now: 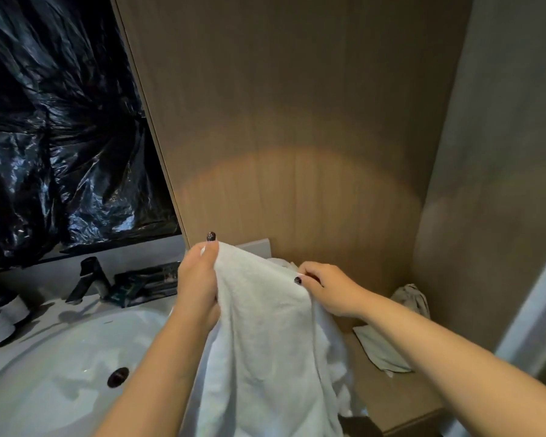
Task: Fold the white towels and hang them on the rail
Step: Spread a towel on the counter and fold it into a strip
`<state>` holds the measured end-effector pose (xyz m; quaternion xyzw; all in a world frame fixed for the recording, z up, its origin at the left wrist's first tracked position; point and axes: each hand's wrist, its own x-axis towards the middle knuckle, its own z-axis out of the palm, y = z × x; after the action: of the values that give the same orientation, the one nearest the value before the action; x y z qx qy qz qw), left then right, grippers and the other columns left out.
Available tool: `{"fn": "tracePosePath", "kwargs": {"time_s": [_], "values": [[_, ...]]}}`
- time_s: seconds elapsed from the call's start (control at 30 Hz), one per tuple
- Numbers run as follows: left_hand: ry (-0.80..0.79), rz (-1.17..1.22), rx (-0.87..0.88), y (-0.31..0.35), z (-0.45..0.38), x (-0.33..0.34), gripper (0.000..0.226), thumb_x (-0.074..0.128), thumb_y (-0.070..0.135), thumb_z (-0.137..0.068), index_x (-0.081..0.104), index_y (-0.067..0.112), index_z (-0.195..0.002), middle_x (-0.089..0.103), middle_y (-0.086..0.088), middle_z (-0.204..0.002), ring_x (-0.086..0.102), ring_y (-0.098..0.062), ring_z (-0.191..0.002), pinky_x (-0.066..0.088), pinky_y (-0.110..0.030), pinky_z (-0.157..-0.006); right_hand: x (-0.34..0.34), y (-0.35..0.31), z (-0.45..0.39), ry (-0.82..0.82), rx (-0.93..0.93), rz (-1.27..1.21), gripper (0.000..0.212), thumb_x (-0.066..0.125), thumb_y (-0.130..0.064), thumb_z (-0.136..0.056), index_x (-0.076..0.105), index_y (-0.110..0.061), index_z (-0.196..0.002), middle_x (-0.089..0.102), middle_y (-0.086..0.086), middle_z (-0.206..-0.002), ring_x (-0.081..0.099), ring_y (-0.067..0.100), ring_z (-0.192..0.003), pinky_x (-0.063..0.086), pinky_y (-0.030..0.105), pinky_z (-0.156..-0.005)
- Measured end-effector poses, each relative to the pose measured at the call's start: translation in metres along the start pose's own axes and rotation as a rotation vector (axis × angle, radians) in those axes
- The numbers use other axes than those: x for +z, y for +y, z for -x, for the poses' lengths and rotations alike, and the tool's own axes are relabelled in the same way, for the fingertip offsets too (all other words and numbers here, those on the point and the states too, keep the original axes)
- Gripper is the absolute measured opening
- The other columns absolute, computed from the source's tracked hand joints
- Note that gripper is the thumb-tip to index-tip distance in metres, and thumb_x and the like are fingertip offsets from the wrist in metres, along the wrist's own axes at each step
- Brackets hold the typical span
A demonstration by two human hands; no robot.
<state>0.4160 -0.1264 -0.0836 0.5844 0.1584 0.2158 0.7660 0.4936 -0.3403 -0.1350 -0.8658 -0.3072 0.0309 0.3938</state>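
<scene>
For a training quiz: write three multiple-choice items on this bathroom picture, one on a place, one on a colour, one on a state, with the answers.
1. Where is the sink relative to the white towel?
A. Left of it
B. Right of it
C. Above it

2. What colour is the plastic sheet over the area behind the tap?
A. White
B. Black
C. Blue

3. How is the towel held?
A. It lies flat in the sink
B. One hand holds it
C. Both hands grip its top edge

Answers:
1 A: the basin fills the lower left, the towel hangs in the middle.
2 B: the crinkled sheet is glossy black.
3 C: the left hand and right hand each have fingers curled on the upper edge, the rest hanging down.
</scene>
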Motion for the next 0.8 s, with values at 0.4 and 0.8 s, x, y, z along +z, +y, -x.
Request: {"fn": "tracePosePath", "kwargs": {"time_s": [0.4,0.8], "values": [[0.085,0.026,0.046,0.017,-0.023,0.035,0.035,0.068,0.034,-0.085,0.052,0.025,-0.055,0.047,0.008,-0.056,0.046,-0.013,-0.058,0.037,-0.031,-0.059,-0.072,0.059,0.044,0.34,0.116,-0.052,0.04,0.052,-0.021,-0.1,0.039,-0.021,-0.061,0.043,-0.014,-0.058,0.034,0.002,-0.057,0.03,0.019,-0.055],[-0.5,-0.682,0.514,-0.014,0.02,0.122,0.027,0.076,0.028,-0.085,0.072,0.031,-0.111,0.071,0.026,-0.103,0.059,0.013,-0.103,0.042,-0.008,-0.091,-0.142,-0.002,0.04,0.232,-0.184,0.086,0.026,0.052,-0.019,-0.099,0.056,-0.011,-0.075,0.055,-0.002,-0.071,0.044,0.004,-0.065,0.036,0.02,-0.062]]}}
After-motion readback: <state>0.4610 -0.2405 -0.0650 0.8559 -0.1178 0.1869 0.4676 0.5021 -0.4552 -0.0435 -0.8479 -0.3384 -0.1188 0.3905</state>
